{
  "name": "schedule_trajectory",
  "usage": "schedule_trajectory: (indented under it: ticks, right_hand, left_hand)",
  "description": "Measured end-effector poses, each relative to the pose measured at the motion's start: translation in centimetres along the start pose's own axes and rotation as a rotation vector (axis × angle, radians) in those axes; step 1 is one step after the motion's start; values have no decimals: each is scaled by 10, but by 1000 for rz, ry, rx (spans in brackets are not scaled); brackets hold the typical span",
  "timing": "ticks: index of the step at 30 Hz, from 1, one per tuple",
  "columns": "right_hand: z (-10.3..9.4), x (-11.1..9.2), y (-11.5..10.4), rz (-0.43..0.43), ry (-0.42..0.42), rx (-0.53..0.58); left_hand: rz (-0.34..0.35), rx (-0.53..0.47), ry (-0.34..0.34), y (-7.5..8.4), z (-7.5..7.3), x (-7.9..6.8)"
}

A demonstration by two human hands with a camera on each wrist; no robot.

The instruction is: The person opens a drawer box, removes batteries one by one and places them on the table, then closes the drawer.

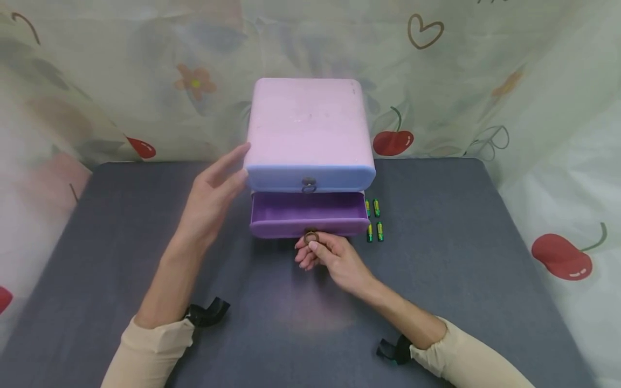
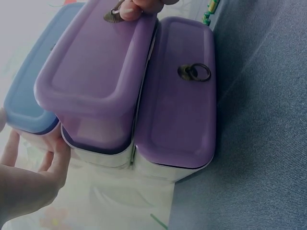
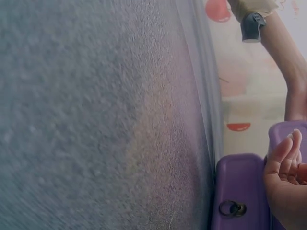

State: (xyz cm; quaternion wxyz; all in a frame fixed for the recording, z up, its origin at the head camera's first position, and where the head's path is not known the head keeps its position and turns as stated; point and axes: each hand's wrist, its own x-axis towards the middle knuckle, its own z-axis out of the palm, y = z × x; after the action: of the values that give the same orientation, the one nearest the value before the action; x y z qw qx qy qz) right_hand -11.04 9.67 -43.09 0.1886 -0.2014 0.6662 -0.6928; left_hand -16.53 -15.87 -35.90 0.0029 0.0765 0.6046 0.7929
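A small cabinet [image 1: 310, 121] with a pale pink top stands at the back of the table. Its blue top drawer [image 1: 274, 179] is closed, while the purple middle drawer [image 1: 276, 229] is pulled partly out. My right hand [image 1: 339, 261] pinches the middle drawer's ring pull [image 1: 311, 237] between thumb and fingers. Against the cabinet's left side rests my left hand [image 1: 208, 202], fingers extended. Seen from the left wrist, the purple bottom drawer [image 2: 175, 115] is closed, its brass ring pull [image 2: 200, 72] hanging from the front.
Several green-and-yellow batteries [image 1: 377, 208] lie on the grey tabletop [image 1: 436, 242] just right of the cabinet. A printed curtain [image 1: 310, 37] hangs behind and at both sides. Black straps [image 1: 208, 312] are on both wrists.
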Motion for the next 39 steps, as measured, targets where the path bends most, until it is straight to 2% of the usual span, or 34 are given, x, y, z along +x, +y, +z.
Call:
schedule_trajectory:
  ticks: [11, 32, 39]
  right_hand:
    - [-3, 13, -1, 11, 10, 23]
    - [-12, 33, 0, 10, 47, 4]
    - [-13, 38, 1, -3, 47, -3]
  left_hand:
    - [-18, 36, 6, 1, 1, -1]
    - [20, 35, -5, 0, 2, -2]
    - [16, 47, 16, 1, 4, -2]
